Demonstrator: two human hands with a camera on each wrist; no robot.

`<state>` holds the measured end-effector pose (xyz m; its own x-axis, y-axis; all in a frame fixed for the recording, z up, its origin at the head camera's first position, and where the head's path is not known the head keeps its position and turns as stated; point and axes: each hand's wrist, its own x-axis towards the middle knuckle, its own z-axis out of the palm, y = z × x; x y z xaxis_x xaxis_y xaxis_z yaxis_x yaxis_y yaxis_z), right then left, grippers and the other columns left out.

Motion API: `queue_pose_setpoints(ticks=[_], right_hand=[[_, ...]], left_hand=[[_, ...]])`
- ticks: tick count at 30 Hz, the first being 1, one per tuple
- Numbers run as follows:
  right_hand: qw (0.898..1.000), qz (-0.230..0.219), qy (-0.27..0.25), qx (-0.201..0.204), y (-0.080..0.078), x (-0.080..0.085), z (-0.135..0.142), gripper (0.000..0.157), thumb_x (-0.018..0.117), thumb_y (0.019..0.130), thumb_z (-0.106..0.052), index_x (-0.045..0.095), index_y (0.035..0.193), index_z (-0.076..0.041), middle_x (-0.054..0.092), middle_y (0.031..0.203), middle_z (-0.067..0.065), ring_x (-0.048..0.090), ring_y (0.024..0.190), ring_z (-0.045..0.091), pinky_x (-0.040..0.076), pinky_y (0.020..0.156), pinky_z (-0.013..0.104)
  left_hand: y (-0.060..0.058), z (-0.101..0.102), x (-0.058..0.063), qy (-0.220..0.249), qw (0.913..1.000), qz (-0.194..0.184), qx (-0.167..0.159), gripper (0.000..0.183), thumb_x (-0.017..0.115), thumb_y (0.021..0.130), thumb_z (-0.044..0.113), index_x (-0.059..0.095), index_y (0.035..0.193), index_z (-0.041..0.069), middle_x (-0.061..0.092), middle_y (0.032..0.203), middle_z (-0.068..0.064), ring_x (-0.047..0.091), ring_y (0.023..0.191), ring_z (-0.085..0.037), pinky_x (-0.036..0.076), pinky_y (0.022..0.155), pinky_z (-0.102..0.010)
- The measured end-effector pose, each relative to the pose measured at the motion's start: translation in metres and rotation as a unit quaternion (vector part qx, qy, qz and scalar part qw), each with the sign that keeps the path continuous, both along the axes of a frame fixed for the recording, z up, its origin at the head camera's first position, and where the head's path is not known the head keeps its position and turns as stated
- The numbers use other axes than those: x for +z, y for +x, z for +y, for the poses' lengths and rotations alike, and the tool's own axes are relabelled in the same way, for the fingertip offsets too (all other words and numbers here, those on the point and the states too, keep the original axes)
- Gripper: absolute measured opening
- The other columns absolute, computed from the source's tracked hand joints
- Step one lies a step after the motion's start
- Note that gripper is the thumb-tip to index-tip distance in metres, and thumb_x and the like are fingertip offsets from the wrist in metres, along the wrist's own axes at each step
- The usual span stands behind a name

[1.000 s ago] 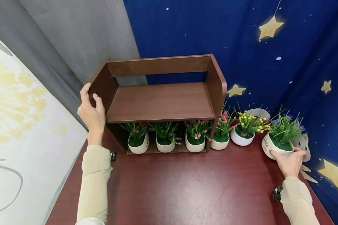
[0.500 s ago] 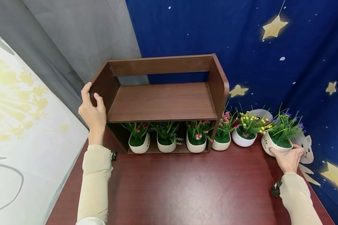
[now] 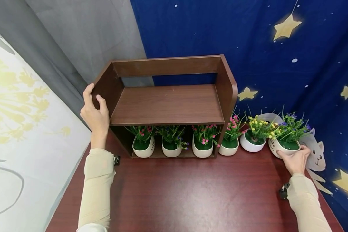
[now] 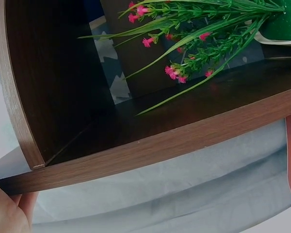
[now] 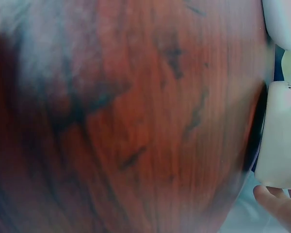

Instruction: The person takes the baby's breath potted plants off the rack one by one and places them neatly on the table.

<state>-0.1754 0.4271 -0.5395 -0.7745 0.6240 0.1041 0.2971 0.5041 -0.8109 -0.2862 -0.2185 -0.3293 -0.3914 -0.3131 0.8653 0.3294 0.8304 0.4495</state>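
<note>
My left hand (image 3: 96, 117) holds the left side panel of a brown two-tier wooden shelf (image 3: 169, 103), thumb on the inner side and fingers round the outer edge. In the left wrist view the hand (image 4: 7, 211) shows at the shelf's corner. My right hand (image 3: 296, 159) grips a white flowerpot (image 3: 278, 149) with blue-purple flowers by its right side, thumb at the front. In the right wrist view this pot (image 5: 281, 141) sits above the fingers. Just left of it stands a white pot (image 3: 252, 146) with yellow flowers, its flowers overlapping the held plant's leaves.
Beside the shelf's right side stands a pot (image 3: 229, 150) with pink flowers. On the lower tier are three more potted plants, the left one (image 3: 145, 151) marked with lettering. All rest on a dark red table (image 3: 191, 190). Behind hangs a blue star-patterned curtain (image 3: 185, 29).
My right hand has moved the blue-purple-flowered pot left and slightly back, closer to the yellow-flowered one. My left hand stays on the shelf's side. The head view has shifted slightly.
</note>
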Motion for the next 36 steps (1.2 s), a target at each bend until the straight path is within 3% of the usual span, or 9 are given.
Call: queue_pose_setpoints(ticks=[5, 13, 20, 24, 28, 32, 36], right_hand=[[1.000, 0.001, 0.000, 0.001, -0.002, -0.002, 0.000, 0.082, 0.068, 0.076, -0.017, 0.013, 0.131, 0.005, 0.019, 0.130, 0.028, 0.024, 0.122, 0.043, 0.017, 0.104, 0.043], [1.000, -0.015, 0.003, 0.009, -0.004, -0.005, 0.005, 0.083, 0.068, 0.076, -0.018, 0.012, 0.133, 0.005, 0.021, 0.132, 0.032, 0.025, 0.124, 0.043, 0.017, 0.105, 0.043], [1.000, -0.015, 0.022, 0.011, -0.007, -0.006, 0.008, 0.083, 0.070, 0.075, -0.018, 0.015, 0.133, 0.006, 0.027, 0.131, 0.033, 0.030, 0.119, 0.045, 0.021, 0.102, 0.047], [0.999, -0.022, 0.025, 0.025, -0.008, -0.004, 0.008, 0.086, 0.070, 0.075, -0.017, 0.013, 0.135, 0.007, 0.029, 0.130, 0.035, 0.032, 0.118, 0.047, 0.022, 0.101, 0.050], [0.999, -0.018, 0.013, 0.042, -0.001, -0.002, 0.006, 0.095, 0.070, 0.074, -0.016, 0.005, 0.140, 0.007, 0.021, 0.138, 0.038, 0.027, 0.125, 0.048, 0.018, 0.105, 0.048], [0.999, -0.026, -0.002, 0.045, 0.012, 0.000, -0.002, 0.103, 0.068, 0.078, -0.022, -0.006, 0.142, 0.008, 0.004, 0.145, 0.037, 0.013, 0.133, 0.045, 0.010, 0.108, 0.046], [0.999, -0.035, -0.013, 0.021, 0.028, 0.005, -0.020, 0.102, 0.068, 0.079, -0.029, -0.001, 0.143, 0.009, 0.011, 0.142, 0.038, 0.017, 0.130, 0.049, 0.014, 0.106, 0.051]], left_hand=[[0.001, 0.000, 0.000, -0.001, 1.0000, -0.002, 0.002, 0.035, 0.046, 0.094, 0.019, 0.055, 0.128, 0.019, 0.058, 0.123, 0.016, 0.022, 0.046, -0.018, 0.021, 0.050, -0.028], [0.001, 0.003, 0.000, -0.004, 1.0000, -0.003, -0.002, 0.035, 0.046, 0.094, 0.019, 0.055, 0.128, 0.018, 0.064, 0.114, 0.002, 0.021, 0.046, -0.019, 0.020, 0.050, -0.028], [0.000, 0.002, 0.000, -0.005, 1.0000, 0.001, 0.002, 0.035, 0.046, 0.094, 0.020, 0.055, 0.128, 0.019, 0.061, 0.120, 0.008, 0.022, 0.046, -0.019, 0.020, 0.049, -0.028], [0.000, 0.001, 0.001, -0.007, 1.0000, -0.001, 0.004, 0.035, 0.046, 0.094, 0.020, 0.055, 0.128, 0.019, 0.067, 0.100, -0.005, 0.021, 0.045, -0.019, 0.020, 0.049, -0.028], [0.000, 0.001, 0.001, -0.007, 1.0000, -0.006, 0.001, 0.035, 0.045, 0.095, 0.021, 0.054, 0.129, 0.019, 0.059, 0.079, -0.017, 0.022, 0.045, -0.020, 0.020, 0.049, -0.029], [0.001, 0.002, 0.002, -0.006, 0.9999, -0.013, -0.001, 0.035, 0.044, 0.095, 0.021, 0.054, 0.129, 0.019, 0.058, 0.078, -0.018, 0.023, 0.045, -0.021, 0.020, 0.050, -0.031], [0.002, 0.000, 0.002, -0.002, 0.9999, -0.012, 0.004, 0.035, 0.045, 0.095, 0.021, 0.054, 0.129, 0.020, 0.061, 0.082, -0.017, 0.024, 0.046, -0.021, 0.020, 0.050, -0.031]])
